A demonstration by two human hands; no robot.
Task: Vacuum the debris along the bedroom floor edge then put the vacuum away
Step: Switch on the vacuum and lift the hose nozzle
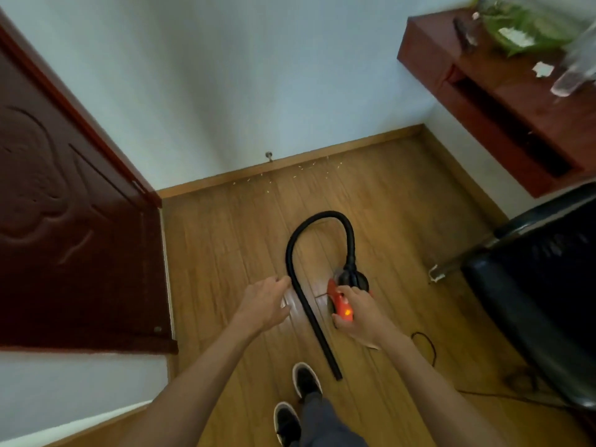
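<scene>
left hand (pixel 266 301) relaxed; right hand (pixel 354 319) grips the vacuum (pixel 335 296).

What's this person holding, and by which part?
The right hand grips the orange vacuum by its handle. The left hand holds nothing; its fingers reach open beside the black hose.

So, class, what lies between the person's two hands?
The black hose runs between the left hand and the right hand, which grips the orange vacuum; head view.
</scene>
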